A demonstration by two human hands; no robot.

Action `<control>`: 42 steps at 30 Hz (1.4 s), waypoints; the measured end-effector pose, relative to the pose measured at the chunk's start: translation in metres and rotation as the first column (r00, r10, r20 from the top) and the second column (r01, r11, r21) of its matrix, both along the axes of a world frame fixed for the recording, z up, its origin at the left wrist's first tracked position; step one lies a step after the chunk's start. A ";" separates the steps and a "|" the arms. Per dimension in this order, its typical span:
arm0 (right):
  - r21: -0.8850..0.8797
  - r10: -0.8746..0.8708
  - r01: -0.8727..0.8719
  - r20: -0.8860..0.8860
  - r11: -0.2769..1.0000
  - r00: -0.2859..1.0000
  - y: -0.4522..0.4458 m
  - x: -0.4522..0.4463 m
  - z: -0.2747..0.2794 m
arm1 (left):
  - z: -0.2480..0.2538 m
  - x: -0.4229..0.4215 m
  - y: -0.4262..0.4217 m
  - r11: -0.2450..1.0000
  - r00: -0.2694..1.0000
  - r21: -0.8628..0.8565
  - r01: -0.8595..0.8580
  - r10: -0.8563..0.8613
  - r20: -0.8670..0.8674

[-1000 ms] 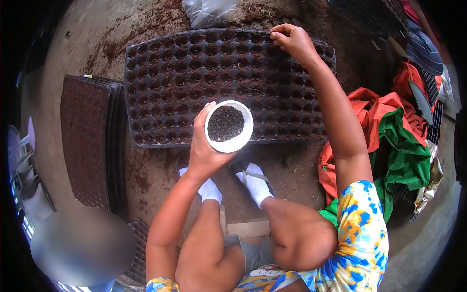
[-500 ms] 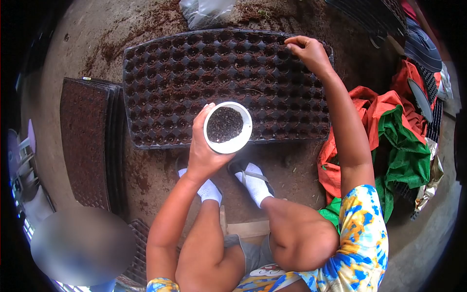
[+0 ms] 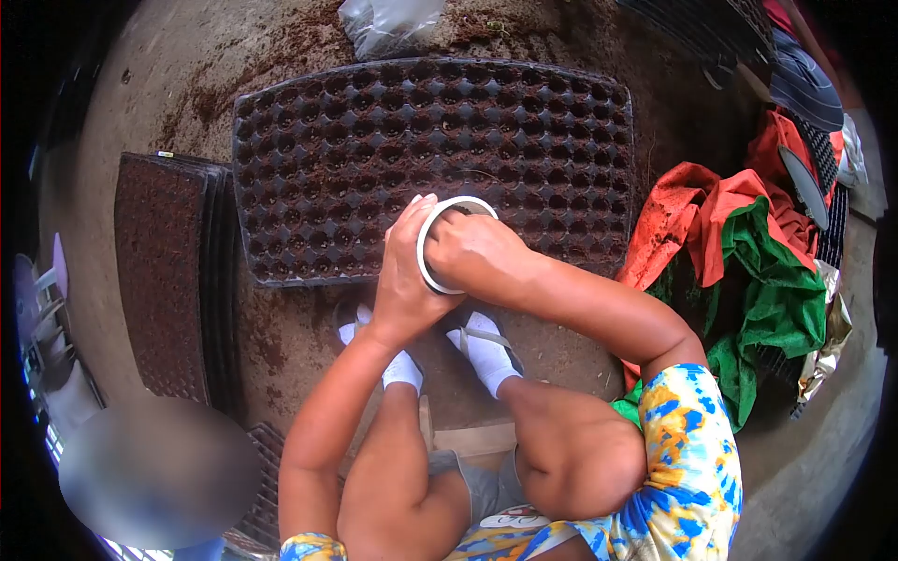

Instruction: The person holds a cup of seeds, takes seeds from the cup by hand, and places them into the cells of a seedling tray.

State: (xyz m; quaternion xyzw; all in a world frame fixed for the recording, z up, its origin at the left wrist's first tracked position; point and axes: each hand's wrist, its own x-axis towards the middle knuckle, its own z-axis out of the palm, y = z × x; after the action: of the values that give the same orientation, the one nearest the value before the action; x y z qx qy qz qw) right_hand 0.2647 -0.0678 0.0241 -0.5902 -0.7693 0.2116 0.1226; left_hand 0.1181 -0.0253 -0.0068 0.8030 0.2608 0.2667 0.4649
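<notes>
My left hand (image 3: 402, 271) is wrapped round a white cup (image 3: 424, 262), holding it over the near edge of a black seedling tray (image 3: 435, 150). Inside the cup, my right hand (image 3: 477, 251) reaches down with its fingers hidden by the rim and the hand itself. The dark, seed-like grains in the cup are now mostly covered. Rows of round cells filled with brown soil, each with a hollow, make up the tray, which lies flat on the ground beyond my feet.
A stack of soil-filled trays (image 3: 161, 271) stands at the left. Orange sheeting (image 3: 673, 220) and green sheeting (image 3: 781, 290) lie crumpled at the right. A clear plastic bag (image 3: 391, 26) is behind the tray. Another person (image 3: 806, 89) is at the upper right; a blurred shape fills the lower left.
My right hand has come from the tray's far right corner back toward me and into the cup. My left hand keeps the cup in nearly the same place.
</notes>
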 end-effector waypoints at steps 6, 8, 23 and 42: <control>-0.084 -0.226 0.210 -0.385 0.974 0.895 0.016 0.046 0.025 | -0.003 -0.006 0.000 0.992 0.998 -0.108 -0.060 0.060 -0.002; -0.062 -0.435 0.446 -0.377 0.893 0.818 0.025 0.086 0.021 | -0.006 -0.012 0.004 0.994 0.999 -0.098 -0.042 0.039 -0.038; -0.151 -0.708 0.692 -0.110 0.706 0.698 0.030 0.173 -0.043 | -0.007 -0.021 0.005 0.992 0.998 -0.114 -0.054 0.049 -0.049; 0.052 0.004 -0.011 0.128 0.999 0.992 -0.009 0.002 0.003 | 0.000 0.000 -0.004 0.999 1.000 0.018 0.031 -0.031 0.001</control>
State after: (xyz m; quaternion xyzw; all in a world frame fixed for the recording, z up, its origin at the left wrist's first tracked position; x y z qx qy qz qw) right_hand 0.2664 -0.0765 0.0271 -0.5963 -0.7830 0.1536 0.0876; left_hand 0.1183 -0.0289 -0.0064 0.8109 0.2457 0.2625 0.4618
